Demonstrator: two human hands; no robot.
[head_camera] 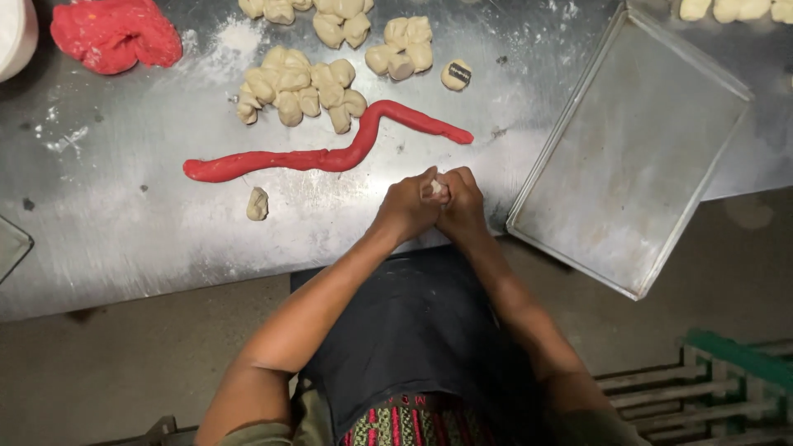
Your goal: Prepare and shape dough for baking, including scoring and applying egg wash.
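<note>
A small pale lump of dough [436,189] sits pinched between both hands at the steel bench's [124,215] near edge. The left hand [410,204] and right hand [462,198] meet, each grip closed on it. At 11 o'clock lies a long red dough rope [330,155], running nine-to-three; a metal tray [632,149] at 3.

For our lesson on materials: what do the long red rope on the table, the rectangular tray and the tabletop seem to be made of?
Long red rope: soft dough, matte, judging by its uneven, bent shape.
Rectangular tray: thin metal, dull grey and smeared, with a raised rim.
Tabletop: sheet metal, probably stainless steel, with a brushed sheen under flour dust.
Both hands press a small pale dough piece.
</note>
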